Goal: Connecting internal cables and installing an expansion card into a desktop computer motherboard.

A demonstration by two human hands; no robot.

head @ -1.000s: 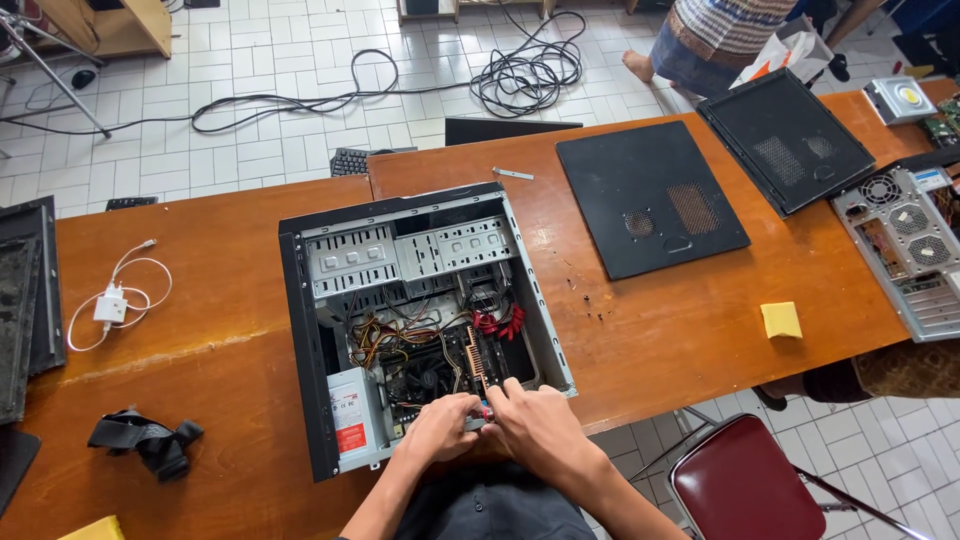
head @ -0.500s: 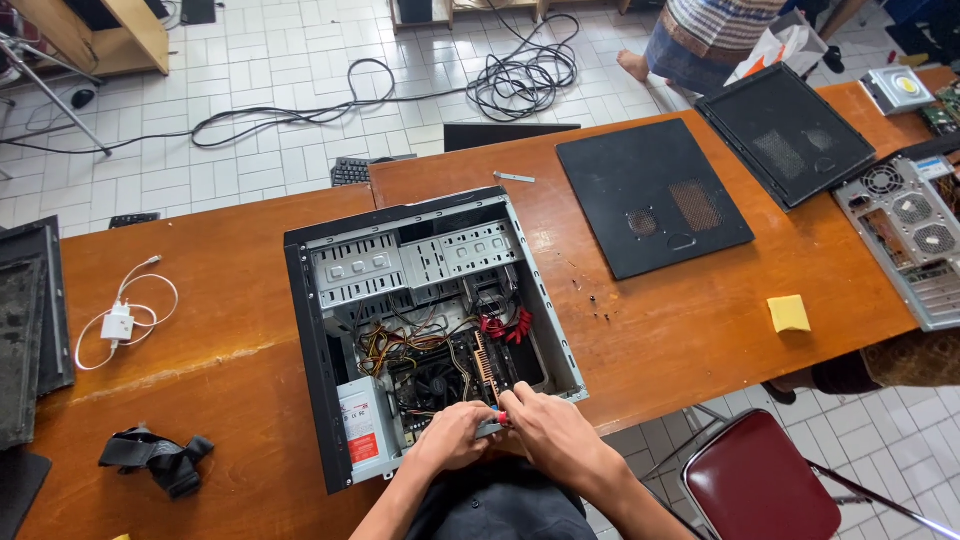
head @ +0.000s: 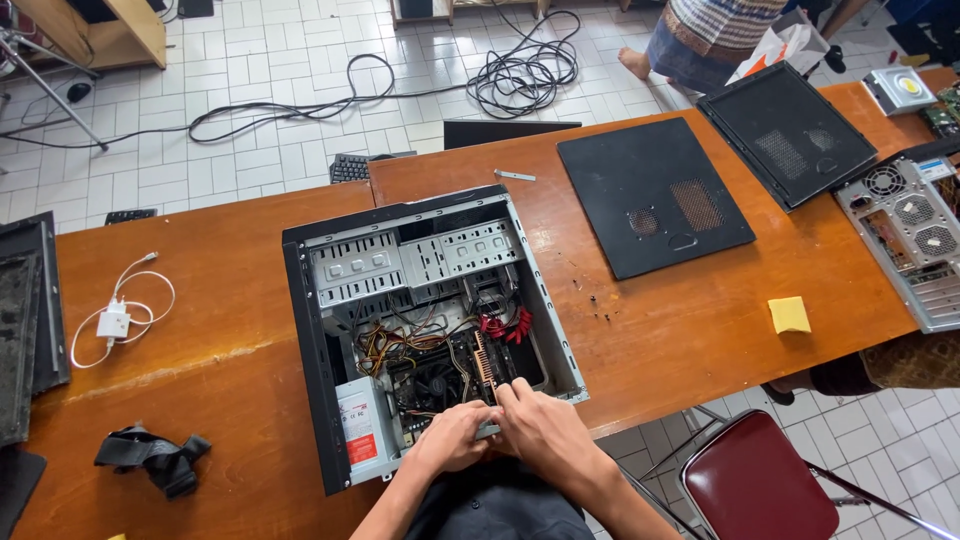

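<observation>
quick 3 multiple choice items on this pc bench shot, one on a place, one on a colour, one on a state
1. Where are both hands?
A. at the near edge of the open computer case
B. on the yellow sponge
C. on the white charger

2. What colour is the chair seat?
A. blue
B. dark red
C. green

3. How is the computer case?
A. shut, upright
B. boxed
C. lying flat, side panel off

Answers: 1 A, left hand and right hand meet inside the computer case. 2 B, chair seat is dark red. 3 C, its inside shows and a black panel lies beside it.
</observation>
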